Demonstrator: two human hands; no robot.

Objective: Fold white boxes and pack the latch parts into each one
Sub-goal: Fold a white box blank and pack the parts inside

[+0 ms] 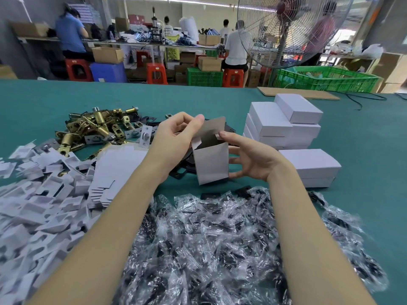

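At the centre of the frame, two bare hands hold a small white cardboard box (212, 165) upright above the teal felt-covered table (44, 100), its top flaps open. The left hand (174, 137) pinches the tall back flap; the right hand (251, 160) cups the box's right side, one fingertip on a small side flap. Centre left lies a heap of brass latch bolts (94, 128). Flat white box blanks (39, 199) spread over the lower left. Clear plastic packets of black parts (220, 243) fill the bottom centre. Closed white boxes (284, 122) are stacked right of centre.
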